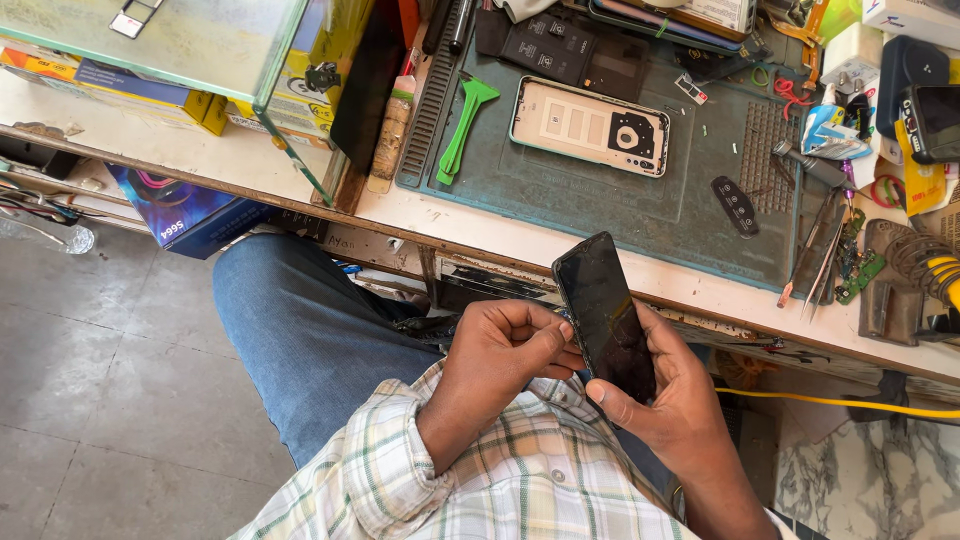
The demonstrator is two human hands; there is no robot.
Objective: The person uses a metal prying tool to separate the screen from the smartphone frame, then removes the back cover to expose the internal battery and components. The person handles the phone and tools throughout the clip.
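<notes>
Pinching the dark phone (605,315) between both sets of fingers, the left hand (500,355) nips its long edge while the right hand (665,390) cradles the back, thumb on the glass; it looks light, stiff, slick and breakable, best gripped by its edges, above the lap just short of the bench (520,230), where a back cover (590,125) lies beyond

Bright even daylight, sharp pic, soft shadows, slight edge distortion.
</notes>
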